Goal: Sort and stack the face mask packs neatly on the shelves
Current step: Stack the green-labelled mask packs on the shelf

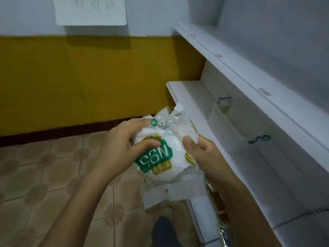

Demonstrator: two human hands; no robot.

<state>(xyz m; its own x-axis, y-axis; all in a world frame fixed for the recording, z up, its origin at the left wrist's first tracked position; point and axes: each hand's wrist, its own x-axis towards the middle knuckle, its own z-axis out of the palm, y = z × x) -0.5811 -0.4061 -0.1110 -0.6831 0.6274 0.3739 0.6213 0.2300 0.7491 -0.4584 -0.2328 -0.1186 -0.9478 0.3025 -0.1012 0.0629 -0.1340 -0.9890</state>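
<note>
Both hands hold a clear N95 mask pack point(160, 154) in front of the body, left hand point(122, 145) gripping its left edge, right hand point(201, 154) pinching its right edge nearer the white shelf point(267, 157) lying rightward.

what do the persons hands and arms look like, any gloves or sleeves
Both are bare: the left hand and right hand have no gloves, rings or watch in view, and both forearms are uncovered to the frame's bottom edge, so no sleeves show. Nails are short and unpainted.
</note>
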